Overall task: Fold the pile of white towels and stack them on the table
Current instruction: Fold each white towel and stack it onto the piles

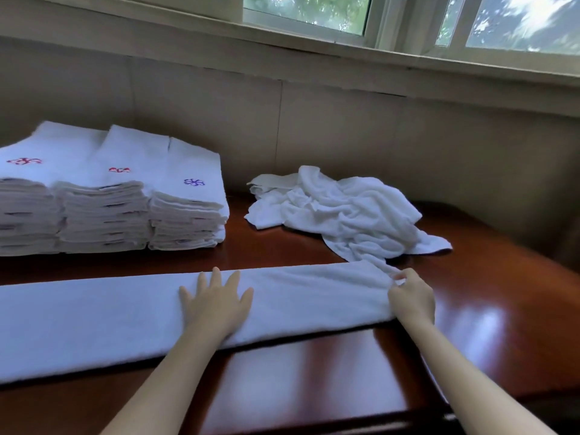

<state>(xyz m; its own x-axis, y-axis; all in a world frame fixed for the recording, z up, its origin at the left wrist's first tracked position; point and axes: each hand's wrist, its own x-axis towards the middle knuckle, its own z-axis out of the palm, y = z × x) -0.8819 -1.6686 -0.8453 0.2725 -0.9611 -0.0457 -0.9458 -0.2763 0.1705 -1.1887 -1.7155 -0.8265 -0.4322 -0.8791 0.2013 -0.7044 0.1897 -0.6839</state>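
Towel (94, 321) nearest, long folded strip flat across table (314, 372). Left hand (216, 306) pressed flat on towel middle, fingers spread. Right hand (411, 299) grasping bunched right end. Beyond: crumpled pile (345, 208) right, three folded stacks (106, 196) left. Window (408, 17) above wall.

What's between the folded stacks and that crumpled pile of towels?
Nothing but a narrow strip of bare table, seen in the head view; the stacks and the pile lie apart.
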